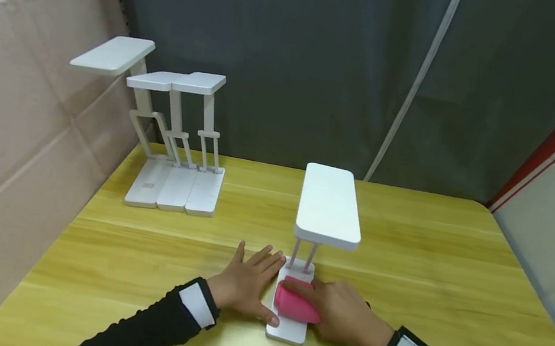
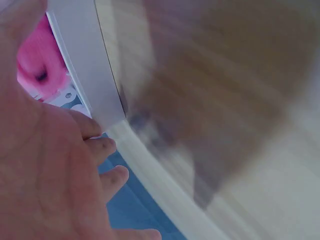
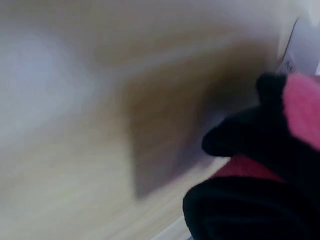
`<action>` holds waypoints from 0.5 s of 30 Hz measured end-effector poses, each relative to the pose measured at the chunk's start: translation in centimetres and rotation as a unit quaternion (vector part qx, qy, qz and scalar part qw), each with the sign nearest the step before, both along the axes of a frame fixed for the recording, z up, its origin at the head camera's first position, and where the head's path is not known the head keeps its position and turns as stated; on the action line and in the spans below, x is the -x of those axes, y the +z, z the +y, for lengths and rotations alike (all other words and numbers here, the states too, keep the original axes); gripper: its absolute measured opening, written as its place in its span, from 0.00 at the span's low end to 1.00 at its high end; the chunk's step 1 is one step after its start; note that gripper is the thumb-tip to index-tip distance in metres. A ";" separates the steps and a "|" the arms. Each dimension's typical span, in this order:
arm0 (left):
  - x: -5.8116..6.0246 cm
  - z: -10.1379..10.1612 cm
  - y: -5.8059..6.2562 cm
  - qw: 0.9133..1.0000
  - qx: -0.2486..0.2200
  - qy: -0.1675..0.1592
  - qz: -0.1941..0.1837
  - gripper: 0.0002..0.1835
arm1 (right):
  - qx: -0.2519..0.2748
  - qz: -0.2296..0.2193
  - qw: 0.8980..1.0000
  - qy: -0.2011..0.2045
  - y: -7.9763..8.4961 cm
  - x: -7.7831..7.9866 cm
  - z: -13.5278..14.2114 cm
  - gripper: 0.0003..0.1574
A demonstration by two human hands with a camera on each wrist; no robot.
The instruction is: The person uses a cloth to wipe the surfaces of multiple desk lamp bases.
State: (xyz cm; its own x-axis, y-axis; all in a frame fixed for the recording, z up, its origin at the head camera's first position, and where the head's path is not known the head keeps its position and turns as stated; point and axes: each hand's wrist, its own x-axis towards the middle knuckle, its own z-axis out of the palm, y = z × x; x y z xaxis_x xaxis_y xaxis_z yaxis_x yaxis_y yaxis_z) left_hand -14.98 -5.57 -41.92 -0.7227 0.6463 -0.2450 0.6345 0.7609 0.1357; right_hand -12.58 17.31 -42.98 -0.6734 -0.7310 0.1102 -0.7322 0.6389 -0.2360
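At the lower centre of the head view, a pink cloth [image 1: 297,307] lies bunched on the base [image 1: 286,331] of a white stand [image 1: 331,205], whose flat rectangular top rises just right of the frame's centre on two thin legs. The right hand [image 1: 342,313], reaching in from the lower right, grips the cloth with thumb and fingers curled around it; in the right wrist view its fingers appear very dark, with pink showing between and beside them at the right edge.

The left hand [image 1: 247,285], coming from the lower left, has its fingers extended and fanned apart. Its thumb tip rests on the base's left edge, below the cloth, and its other fingertips point toward the top of the frame, the nearest beside the base; whether that one touches is hard to tell.

Three similar white stands [image 1: 175,190] are lined up side by side at the upper left of the yellow wood-grain table [image 1: 456,271]. A dark grey curtain [image 1: 296,50] fills the top.
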 end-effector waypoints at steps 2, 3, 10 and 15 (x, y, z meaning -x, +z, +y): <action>0.0 0.1 0.1 0.999 0.026 -0.004 0.021 0.59 | -0.002 -0.013 1.000 0.015 0.3 -0.8 0.1 0.49; 0.0 0.2 0.1 0.999 0.039 -0.006 0.031 0.59 | -0.004 -0.018 1.000 0.022 0.5 -1.2 0.1 0.50; -0.2 0.1 0.4 0.997 0.048 -0.026 0.045 0.69 | -0.001 -0.080 0.993 0.086 1.6 -2.4 0.8 0.55; -0.5 0.1 0.2 0.997 0.040 -0.033 0.051 0.71 | 0.015 -0.059 0.997 0.053 2.1 -0.3 1.3 0.54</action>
